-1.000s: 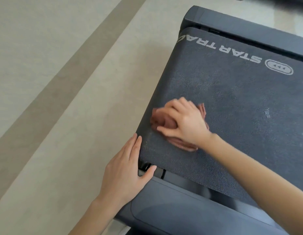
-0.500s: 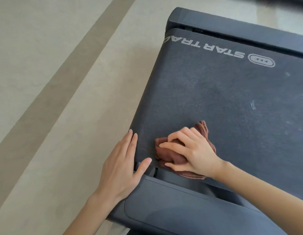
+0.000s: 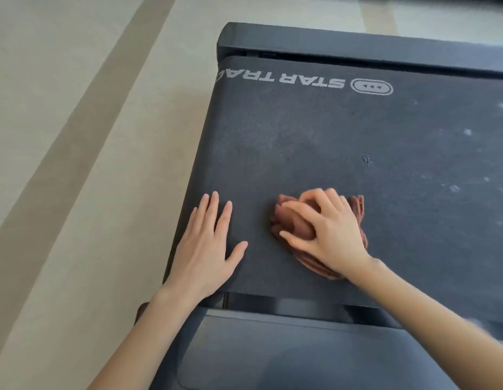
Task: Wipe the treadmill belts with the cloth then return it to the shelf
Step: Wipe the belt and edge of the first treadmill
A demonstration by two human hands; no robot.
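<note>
Mostly hidden, the cloth (image 3: 284,220) is gripped under the right hand (image 3: 331,235); the left hand (image 3: 208,249) lies flat on the belt (image 3: 329,142).

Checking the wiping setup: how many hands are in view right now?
2. The left hand lies flat on the belt near its left edge. The right hand grips the cloth on the belt, just to the right. No others show.

The right hand (image 3: 331,235) is gripping a bunched brown cloth (image 3: 289,223) and pressing it onto the dark treadmill belt (image 3: 315,147). The left hand (image 3: 208,246) is lying flat, fingers straight, on the belt's left edge beside the pale floor (image 3: 75,136). White lettering (image 3: 281,78) is showing upside down near the belt's far end.
</note>
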